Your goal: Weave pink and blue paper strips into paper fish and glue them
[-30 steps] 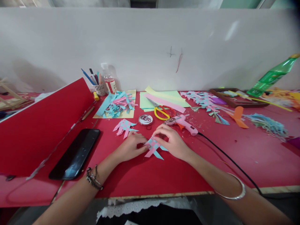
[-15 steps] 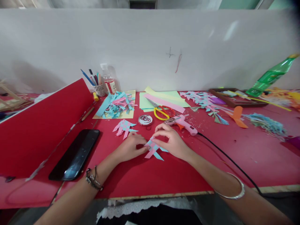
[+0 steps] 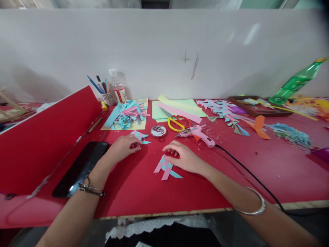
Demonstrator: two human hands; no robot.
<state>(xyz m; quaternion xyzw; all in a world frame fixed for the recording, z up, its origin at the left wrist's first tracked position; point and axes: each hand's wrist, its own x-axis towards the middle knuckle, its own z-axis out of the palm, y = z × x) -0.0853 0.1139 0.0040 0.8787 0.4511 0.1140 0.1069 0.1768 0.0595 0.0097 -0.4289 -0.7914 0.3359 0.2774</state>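
A small woven paper piece [image 3: 166, 166] of pink and light-blue strips lies on the red tabletop. My right hand [image 3: 183, 157] is closed at its top edge, the thumb against the paper and the other fingers curled. A second woven paper piece [image 3: 140, 135] in the same colours lies to the left, partly hidden. My left hand [image 3: 123, 149] is over it with fingers and thumb bent together around its near side. Behind my hands are a round tin [image 3: 158, 131], scissors [image 3: 176, 124] with yellow and red handles, and a pink glue gun [image 3: 200, 134].
A phone [image 3: 81, 168] lies left of my left arm, beside a red board [image 3: 48, 140]. Cut strips [image 3: 130, 115] are piled behind. The glue gun's black cord [image 3: 246, 167] passes right of my right arm. A green bottle [image 3: 295, 82] leans at the far right.
My left hand has left the nearer woven piece and moved left to the second one. The nearer piece has turned and shifted slightly towards me, with my right hand still at it.
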